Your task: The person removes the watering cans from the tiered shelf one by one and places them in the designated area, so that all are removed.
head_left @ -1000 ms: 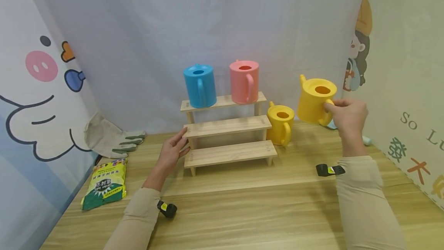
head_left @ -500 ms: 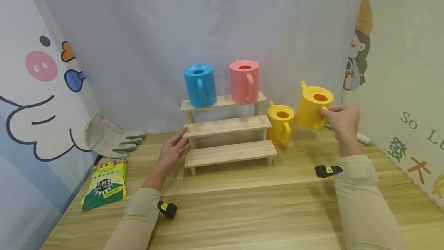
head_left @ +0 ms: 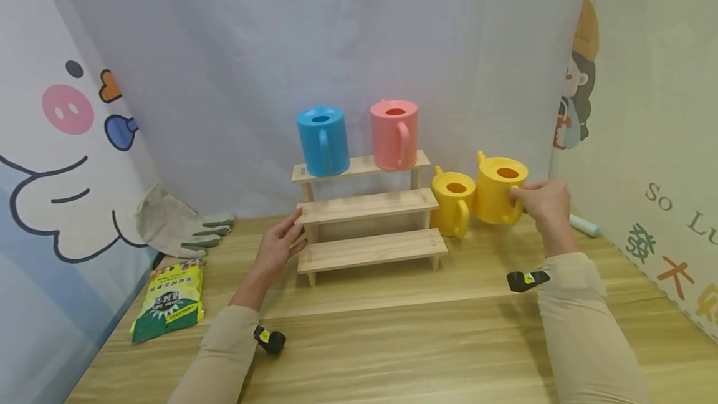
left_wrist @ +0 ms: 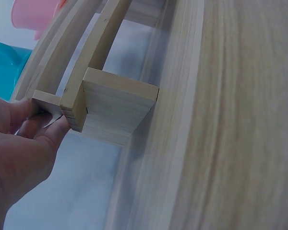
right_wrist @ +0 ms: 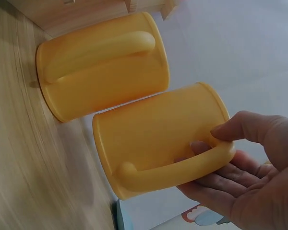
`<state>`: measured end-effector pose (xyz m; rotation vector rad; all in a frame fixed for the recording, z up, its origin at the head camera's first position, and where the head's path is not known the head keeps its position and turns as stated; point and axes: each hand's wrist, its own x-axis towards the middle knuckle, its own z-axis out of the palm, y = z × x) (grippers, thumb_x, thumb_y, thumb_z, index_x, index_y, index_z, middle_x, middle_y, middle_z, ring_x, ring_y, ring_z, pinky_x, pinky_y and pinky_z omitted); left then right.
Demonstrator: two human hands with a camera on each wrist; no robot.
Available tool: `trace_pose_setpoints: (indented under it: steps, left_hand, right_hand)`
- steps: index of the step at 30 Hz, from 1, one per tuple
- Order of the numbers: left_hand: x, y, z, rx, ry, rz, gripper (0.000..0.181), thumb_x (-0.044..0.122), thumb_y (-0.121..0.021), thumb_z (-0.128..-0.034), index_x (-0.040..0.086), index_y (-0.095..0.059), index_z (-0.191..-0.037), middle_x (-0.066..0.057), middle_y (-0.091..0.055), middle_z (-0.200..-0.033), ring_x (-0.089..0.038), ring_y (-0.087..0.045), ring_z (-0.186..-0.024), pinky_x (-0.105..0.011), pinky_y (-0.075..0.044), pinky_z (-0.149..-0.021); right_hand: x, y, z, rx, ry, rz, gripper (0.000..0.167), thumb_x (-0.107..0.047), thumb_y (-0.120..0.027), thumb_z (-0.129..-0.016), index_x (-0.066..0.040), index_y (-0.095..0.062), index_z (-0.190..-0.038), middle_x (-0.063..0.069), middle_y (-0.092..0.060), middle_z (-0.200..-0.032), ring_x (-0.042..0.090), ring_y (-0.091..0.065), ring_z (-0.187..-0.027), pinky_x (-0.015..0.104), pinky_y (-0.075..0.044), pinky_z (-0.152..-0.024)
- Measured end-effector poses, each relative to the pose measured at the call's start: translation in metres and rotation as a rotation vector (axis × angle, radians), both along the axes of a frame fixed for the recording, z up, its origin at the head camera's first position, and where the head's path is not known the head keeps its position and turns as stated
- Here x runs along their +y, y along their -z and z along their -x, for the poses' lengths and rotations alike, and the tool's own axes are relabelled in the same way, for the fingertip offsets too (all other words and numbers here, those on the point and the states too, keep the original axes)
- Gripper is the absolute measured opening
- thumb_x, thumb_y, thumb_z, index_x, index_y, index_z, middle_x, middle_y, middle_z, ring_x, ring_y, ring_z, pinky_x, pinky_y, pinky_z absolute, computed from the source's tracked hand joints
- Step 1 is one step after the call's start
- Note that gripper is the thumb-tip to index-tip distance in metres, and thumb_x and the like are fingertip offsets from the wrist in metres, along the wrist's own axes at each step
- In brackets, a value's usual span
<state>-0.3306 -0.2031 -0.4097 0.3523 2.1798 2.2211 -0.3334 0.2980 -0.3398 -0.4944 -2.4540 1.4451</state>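
Note:
My right hand (head_left: 545, 204) holds a yellow watering can (head_left: 493, 195) by its handle, fingers through the loop and thumb near its top. This can stands slightly tilted beside a second yellow watering can (head_left: 449, 204), close to the table; a narrow gap shows under its base in the right wrist view. My left hand (head_left: 276, 245) grips the left end of the three-tier wooden rack (head_left: 367, 206), with thumb and fingers at the middle board (left_wrist: 47, 97). On the top tier sit a blue watering can (head_left: 323, 142) and a pink watering can (head_left: 392, 136).
At the left lie pale work gloves (head_left: 174, 223) and a yellow-green printed bag (head_left: 170, 298). A pale green cylindrical thing (head_left: 584, 225) lies behind my right hand, near the right wall. Curtains and printed panels enclose the wooden table (head_left: 404, 348).
My right hand has lowered the yellow watering can and moved it left, close beside the other yellow one. The left hand stays at the rack.

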Motion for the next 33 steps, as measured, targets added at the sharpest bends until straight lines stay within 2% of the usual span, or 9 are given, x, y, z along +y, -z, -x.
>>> trace_pose_setpoints:
  steps: [5, 13, 22, 27, 33]
  left_hand:
    - [0.000, 0.001, 0.001, -0.005, 0.003, 0.000, 0.050, 0.012, -0.041, -0.1098, 0.012, -0.030, -0.159, -0.013, -0.017, -0.164, -0.029, -0.021, -0.149, -0.043, -0.042, -0.112]
    - [0.001, 0.002, 0.002, -0.008, -0.002, -0.005, 0.049, 0.012, -0.040, -0.1099, 0.011, -0.030, -0.158, -0.014, -0.018, -0.164, -0.028, -0.022, -0.148, -0.041, -0.043, -0.110]
    - [0.000, 0.001, 0.002, -0.007, -0.001, -0.006, 0.050, 0.011, -0.040, -0.1099, 0.010, -0.029, -0.159, -0.014, -0.018, -0.164, -0.028, -0.021, -0.149, -0.042, -0.042, -0.111]
    - [0.000, 0.001, 0.002, -0.009, 0.003, -0.005, 0.050, 0.011, -0.040, -0.1099, 0.010, -0.029, -0.158, -0.014, -0.018, -0.164, -0.027, -0.021, -0.149, -0.042, -0.041, -0.111]
    - [0.000, 0.001, 0.001, -0.007, 0.001, -0.001, 0.050, 0.012, -0.040, -0.1100, 0.009, -0.029, -0.159, -0.014, -0.017, -0.164, -0.029, -0.020, -0.149, -0.044, -0.040, -0.113]
  right_hand:
    - [0.000, 0.005, 0.002, -0.017, -0.015, -0.017, 0.039, -0.019, -0.071, -0.084, 0.010, -0.070, -0.110, 0.020, -0.061, -0.111, 0.028, -0.054, -0.096, 0.034, -0.051, -0.077]
    - [0.005, 0.014, 0.006, -0.077, -0.052, -0.065, 0.038, -0.023, -0.071, -0.085, 0.009, -0.070, -0.105, 0.018, -0.057, -0.108, 0.030, -0.052, -0.096, 0.039, -0.053, -0.066]
    - [0.006, 0.024, 0.008, -0.060, -0.068, -0.032, 0.039, -0.020, -0.070, -0.084, 0.011, -0.069, -0.108, 0.022, -0.058, -0.116, 0.031, -0.056, -0.100, 0.048, -0.055, -0.087]
    - [0.008, 0.024, 0.008, -0.068, -0.080, -0.009, 0.038, -0.020, -0.072, -0.085, 0.010, -0.068, -0.107, 0.020, -0.057, -0.115, 0.031, -0.057, -0.099, 0.048, -0.055, -0.091]
    - [0.009, 0.021, 0.005, -0.089, -0.105, -0.002, 0.040, -0.021, -0.072, -0.086, 0.012, -0.066, -0.108, 0.020, -0.056, -0.114, 0.035, -0.057, -0.100, 0.053, -0.053, -0.097]
